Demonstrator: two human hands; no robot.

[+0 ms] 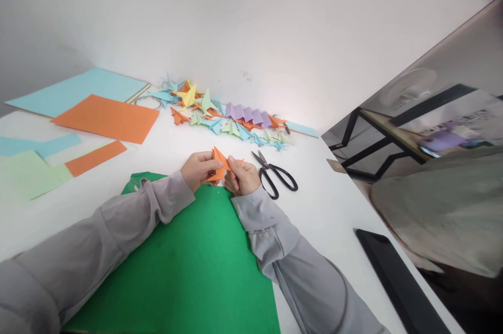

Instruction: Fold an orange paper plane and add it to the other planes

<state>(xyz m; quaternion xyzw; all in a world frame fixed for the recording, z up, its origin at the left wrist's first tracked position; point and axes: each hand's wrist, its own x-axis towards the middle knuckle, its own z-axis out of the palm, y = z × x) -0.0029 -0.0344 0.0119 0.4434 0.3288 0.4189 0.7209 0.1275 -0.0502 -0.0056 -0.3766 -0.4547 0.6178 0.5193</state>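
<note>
Between my two hands is a small folded piece of orange paper (220,162), its pointed flaps sticking up and out. My left hand (199,170) pinches its left side, and my right hand (242,175) has thumb and fingers closed on its right side. Under my hands and forearms lies a large green sheet (196,260). Black-handled scissors (274,171) rest just right of my right hand, blades slightly apart. Beyond my hands, along the wall, sits a pile of folded paper figures (208,103) in yellow, orange, blue and green, beside a pleated purple strip (247,115).
At the left lie a blue sheet (86,90), an orange sheet (106,118), a green piece (29,174) and an orange strip (96,158). A wire coil (146,102) is near them. A flat black object (396,276) lies along the right table edge. Another person (440,208) is at the right.
</note>
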